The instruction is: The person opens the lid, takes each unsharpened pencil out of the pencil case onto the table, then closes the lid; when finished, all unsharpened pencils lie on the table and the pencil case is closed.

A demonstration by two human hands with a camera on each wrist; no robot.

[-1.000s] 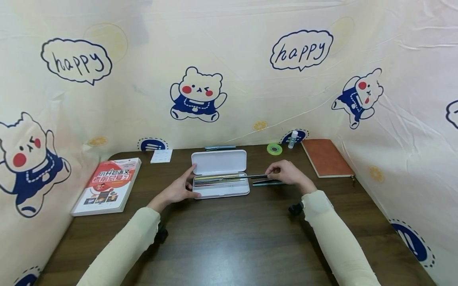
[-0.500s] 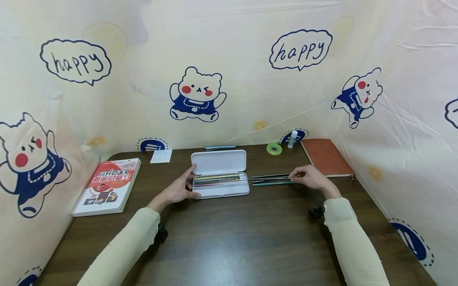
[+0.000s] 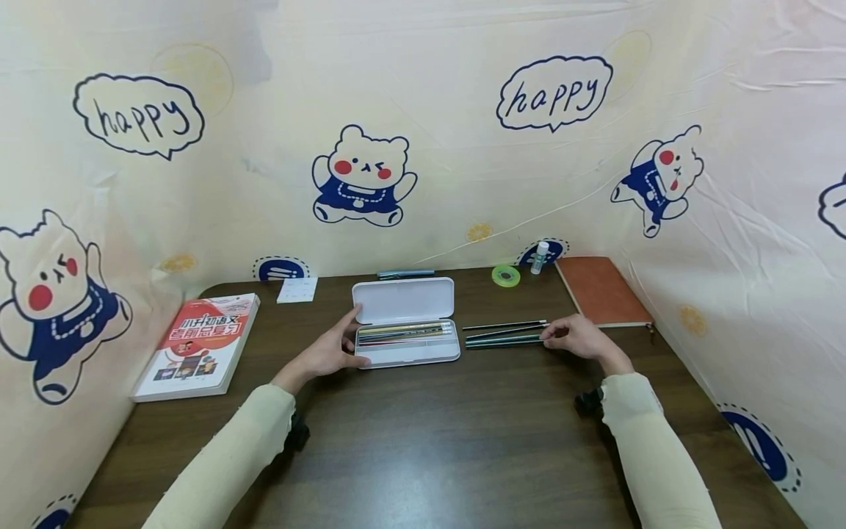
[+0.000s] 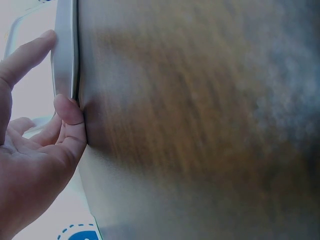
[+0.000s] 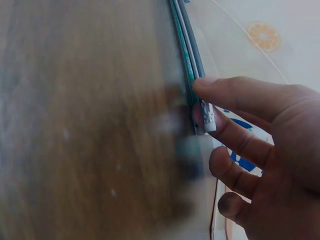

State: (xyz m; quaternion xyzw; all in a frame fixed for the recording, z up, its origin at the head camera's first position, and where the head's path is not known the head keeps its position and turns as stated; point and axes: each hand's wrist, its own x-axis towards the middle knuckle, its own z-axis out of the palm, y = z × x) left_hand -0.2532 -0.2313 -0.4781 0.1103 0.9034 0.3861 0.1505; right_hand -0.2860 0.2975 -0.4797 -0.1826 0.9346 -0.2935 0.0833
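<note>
An opened white pencil case (image 3: pixel 413 358) lies mid-table, its lid (image 3: pixel 405 300) tipped back and several pencils (image 3: pixel 403 333) along its tray. My left hand (image 3: pixel 325 351) grips the case's left end; the left wrist view shows a thumb and fingers at the case edge (image 4: pixel 64 50). To the right of the case, my right hand (image 3: pixel 580 339) pinches the eraser end of a dark pencil (image 5: pixel 192 42) between thumb and fingers. Against it lies a green pencil (image 5: pixel 185 50). Other dark pencils (image 3: pixel 504 325) rest just behind on the table.
A thick book (image 3: pixel 198 345) lies at the left, near a white paper slip (image 3: pixel 297 289). Pens (image 3: pixel 405 274) lie behind the case. Green tape (image 3: pixel 505 276), a glue stick (image 3: pixel 539 258) and a brown notebook (image 3: pixel 604 290) are at the back right.
My right hand has moved right, drawing a dark pencil out of the case onto the table, then slightly nearer to the front beside the green pencils. My left hand has stayed put.
</note>
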